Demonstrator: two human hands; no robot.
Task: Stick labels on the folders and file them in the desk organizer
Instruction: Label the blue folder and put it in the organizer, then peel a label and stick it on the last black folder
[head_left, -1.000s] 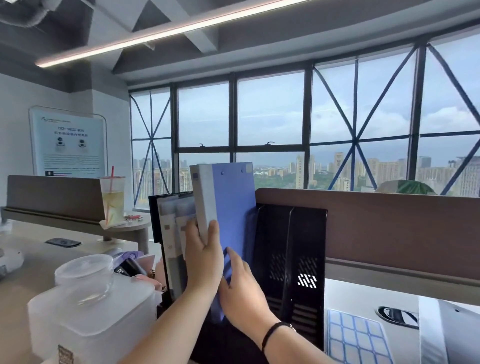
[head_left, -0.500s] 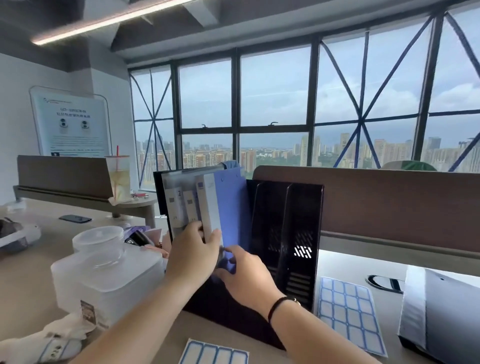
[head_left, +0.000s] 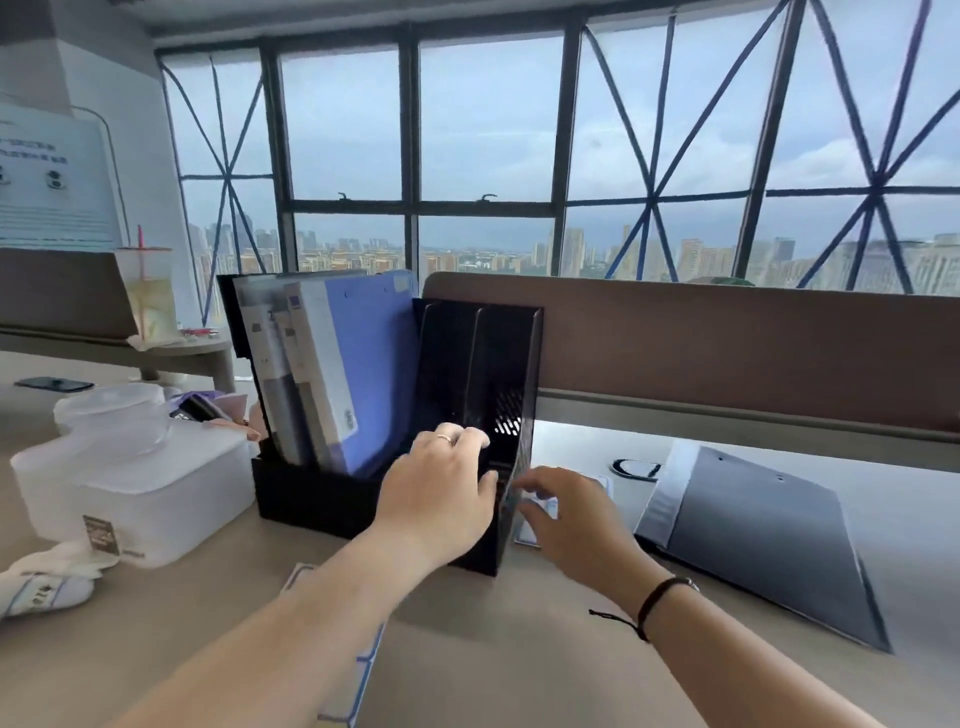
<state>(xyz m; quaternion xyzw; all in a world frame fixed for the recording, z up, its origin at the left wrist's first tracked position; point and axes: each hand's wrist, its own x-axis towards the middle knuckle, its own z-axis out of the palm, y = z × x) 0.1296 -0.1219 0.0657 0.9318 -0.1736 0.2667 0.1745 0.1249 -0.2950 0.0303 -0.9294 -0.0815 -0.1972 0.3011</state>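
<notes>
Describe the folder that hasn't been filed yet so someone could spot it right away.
Start at the black desk organizer in the middle of the desk. To its right, the grey folder lies flat. Unlike the blue folder standing in the organizer, it is grey and down on the desk.

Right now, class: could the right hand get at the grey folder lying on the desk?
Probably yes. The right hand hovers open beside the organizer, and the grey folder lies flat just to its right with nothing visible between them.
</notes>
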